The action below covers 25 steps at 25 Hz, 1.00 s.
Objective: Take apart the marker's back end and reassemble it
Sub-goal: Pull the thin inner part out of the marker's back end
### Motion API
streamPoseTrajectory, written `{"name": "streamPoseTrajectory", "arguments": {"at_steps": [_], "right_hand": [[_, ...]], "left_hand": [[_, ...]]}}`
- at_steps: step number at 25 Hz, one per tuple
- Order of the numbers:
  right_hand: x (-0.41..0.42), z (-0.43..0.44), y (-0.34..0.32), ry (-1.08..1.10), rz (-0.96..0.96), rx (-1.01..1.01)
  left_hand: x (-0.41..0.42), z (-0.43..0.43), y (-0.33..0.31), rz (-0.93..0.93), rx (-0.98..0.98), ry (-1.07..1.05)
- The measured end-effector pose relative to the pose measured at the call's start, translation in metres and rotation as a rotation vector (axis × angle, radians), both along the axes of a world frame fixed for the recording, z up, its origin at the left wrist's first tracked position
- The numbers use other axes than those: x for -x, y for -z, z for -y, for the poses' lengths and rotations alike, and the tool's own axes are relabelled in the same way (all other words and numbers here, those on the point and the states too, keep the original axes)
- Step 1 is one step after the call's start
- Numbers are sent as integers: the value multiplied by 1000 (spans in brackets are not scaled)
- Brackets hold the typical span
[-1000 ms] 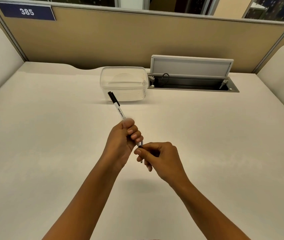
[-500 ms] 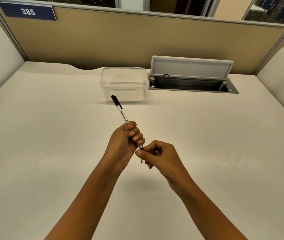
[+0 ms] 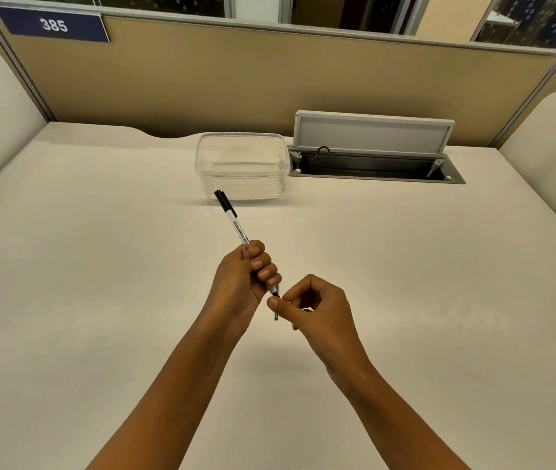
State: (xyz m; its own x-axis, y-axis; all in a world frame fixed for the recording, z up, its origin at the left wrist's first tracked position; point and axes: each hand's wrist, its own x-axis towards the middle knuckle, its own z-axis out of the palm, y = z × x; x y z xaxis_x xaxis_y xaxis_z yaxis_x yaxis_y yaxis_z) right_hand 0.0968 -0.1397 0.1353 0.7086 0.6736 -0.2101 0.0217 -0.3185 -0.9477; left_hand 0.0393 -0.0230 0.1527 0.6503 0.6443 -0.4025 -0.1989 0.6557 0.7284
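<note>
A white marker (image 3: pixel 237 226) with a black cap slants up and away from me over the middle of the desk. My left hand (image 3: pixel 242 279) is wrapped around its lower barrel, cap end pointing at the clear box. At the marker's back end my right hand (image 3: pixel 314 308) pinches a small dark piece (image 3: pixel 276 313) between thumb and forefinger. That piece sticks out just below the barrel's end; whether it is still seated in the barrel is hidden by my fingers.
A clear plastic box (image 3: pixel 242 169) stands behind the marker. To its right is an open cable hatch (image 3: pixel 375 167) with its grey lid raised. A tan partition (image 3: pixel 270 79) closes the far edge of the white desk (image 3: pixel 100 300).
Both hands and the marker have shifted slightly; my right thumb and fingers have loosened a little around the back end, and the dark piece shows a bit more below the barrel.
</note>
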Motion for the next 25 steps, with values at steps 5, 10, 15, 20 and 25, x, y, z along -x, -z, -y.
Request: {"name": "streamPoseTrajectory", "arguments": {"at_steps": [5,10,15,20,25], "right_hand": [[3,-1,-1,-60,-86,48],[3,-2,1,15,-93,39],[4,0,-1,-49,-89,68],[3,-1,-1,-59,-105,50],[1,-2,0,-8,-50,37]], "left_hand": [[-1,-2,-1,-3,-2,-5],[-3,0,1,-14,27,-1],[0,1,2,-5,17,-19],[1,-2,1,10,40,-31],[2,0,5,16,31,-34]]}}
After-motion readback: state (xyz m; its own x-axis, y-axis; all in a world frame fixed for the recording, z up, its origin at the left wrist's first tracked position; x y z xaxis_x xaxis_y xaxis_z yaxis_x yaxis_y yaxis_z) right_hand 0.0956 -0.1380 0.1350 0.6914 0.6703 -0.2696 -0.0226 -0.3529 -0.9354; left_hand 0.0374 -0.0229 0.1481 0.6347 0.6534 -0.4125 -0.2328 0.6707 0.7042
